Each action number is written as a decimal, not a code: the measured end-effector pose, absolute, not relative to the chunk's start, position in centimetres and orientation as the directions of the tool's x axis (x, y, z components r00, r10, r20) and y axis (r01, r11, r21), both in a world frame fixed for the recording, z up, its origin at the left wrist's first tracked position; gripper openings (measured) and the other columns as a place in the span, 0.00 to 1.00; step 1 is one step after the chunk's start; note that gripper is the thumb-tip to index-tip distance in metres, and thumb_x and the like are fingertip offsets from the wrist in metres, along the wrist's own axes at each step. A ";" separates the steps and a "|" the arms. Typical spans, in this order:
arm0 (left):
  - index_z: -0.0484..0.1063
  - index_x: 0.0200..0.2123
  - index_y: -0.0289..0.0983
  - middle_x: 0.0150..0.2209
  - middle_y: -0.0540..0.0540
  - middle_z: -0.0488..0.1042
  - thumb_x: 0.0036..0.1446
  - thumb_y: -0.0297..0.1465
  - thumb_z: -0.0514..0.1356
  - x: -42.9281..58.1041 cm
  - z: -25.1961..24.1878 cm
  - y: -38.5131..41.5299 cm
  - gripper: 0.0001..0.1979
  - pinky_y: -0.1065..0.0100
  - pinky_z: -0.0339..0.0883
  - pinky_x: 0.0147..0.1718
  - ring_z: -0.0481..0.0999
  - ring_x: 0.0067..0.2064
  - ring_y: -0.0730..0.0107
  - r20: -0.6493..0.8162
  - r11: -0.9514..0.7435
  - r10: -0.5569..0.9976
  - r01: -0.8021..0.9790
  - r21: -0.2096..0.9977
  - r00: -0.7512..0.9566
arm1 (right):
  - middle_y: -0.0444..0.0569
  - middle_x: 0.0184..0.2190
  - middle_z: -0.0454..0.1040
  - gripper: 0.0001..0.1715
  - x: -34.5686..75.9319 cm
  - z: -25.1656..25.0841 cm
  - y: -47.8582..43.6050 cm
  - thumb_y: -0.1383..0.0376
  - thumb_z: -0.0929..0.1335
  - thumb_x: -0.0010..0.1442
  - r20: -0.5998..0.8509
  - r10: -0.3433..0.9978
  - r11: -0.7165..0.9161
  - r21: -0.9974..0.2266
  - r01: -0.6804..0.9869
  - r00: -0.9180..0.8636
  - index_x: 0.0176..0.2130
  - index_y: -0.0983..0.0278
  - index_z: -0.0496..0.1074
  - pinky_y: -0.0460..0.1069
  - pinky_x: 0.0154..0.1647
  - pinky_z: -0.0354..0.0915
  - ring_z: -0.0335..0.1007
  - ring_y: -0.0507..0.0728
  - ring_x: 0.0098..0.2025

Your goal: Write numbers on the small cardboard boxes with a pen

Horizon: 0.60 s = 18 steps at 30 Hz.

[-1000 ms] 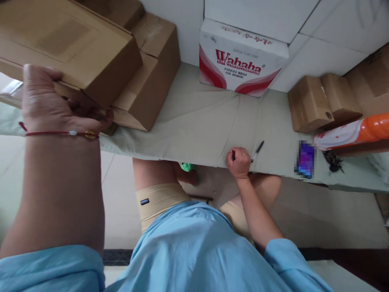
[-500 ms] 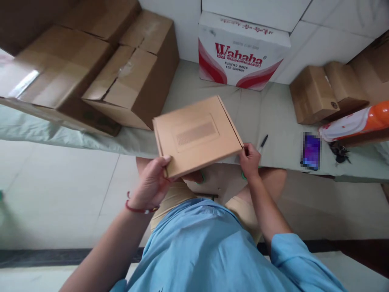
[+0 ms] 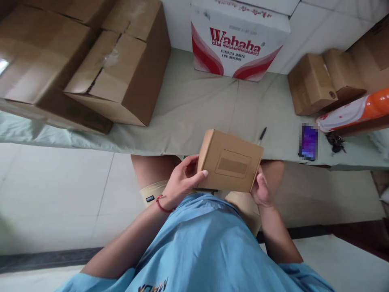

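Note:
A flat brown cardboard box (image 3: 232,162), with a printed rectangle on its face, is held tilted above my lap by both hands. My left hand (image 3: 184,176) grips its left end, thumb on the face and fingers behind the edge. At the right end, my right hand (image 3: 261,188) holds the edge between thumb and fingers, partly hidden by the box. Just beyond the box a dark pen (image 3: 263,134) lies on the cloth-covered table (image 3: 194,101).
Large cardboard cartons (image 3: 112,65) stand at the left. A white and red Wahaha carton (image 3: 238,44) is against the wall. Smaller boxes (image 3: 313,83), a phone (image 3: 308,142), keys (image 3: 336,142) and an orange-and-white roll (image 3: 358,109) are at the right.
The box has come closer to my body and to the right, and it is turned and tilted differently. Both hands have moved with it and changed their hold.

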State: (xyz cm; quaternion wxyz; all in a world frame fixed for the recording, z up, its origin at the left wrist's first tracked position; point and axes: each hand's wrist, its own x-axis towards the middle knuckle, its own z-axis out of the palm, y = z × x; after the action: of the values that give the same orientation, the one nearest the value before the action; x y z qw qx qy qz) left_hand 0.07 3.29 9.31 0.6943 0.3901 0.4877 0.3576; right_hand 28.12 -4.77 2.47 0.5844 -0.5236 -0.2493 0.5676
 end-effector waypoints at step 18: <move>0.81 0.55 0.39 0.50 0.45 0.85 0.60 0.39 0.73 -1.6 5.9 1.6 0.22 0.70 0.79 0.35 0.83 0.42 0.65 -0.631 0.613 0.756 -0.528 0.588 0.174 | 0.49 0.69 0.74 0.36 26.9 7.5 -6.2 0.47 0.72 0.70 -0.066 0.997 -0.055 -0.970 -0.239 0.040 0.73 0.46 0.69 0.60 0.65 0.75 0.74 0.65 0.68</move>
State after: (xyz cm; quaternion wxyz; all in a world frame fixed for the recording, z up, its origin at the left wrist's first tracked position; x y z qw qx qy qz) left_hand -1.61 1.63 5.86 0.7571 0.1180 0.4830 0.4237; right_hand 26.86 -6.23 7.46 0.5526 -0.4634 -0.4090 0.5591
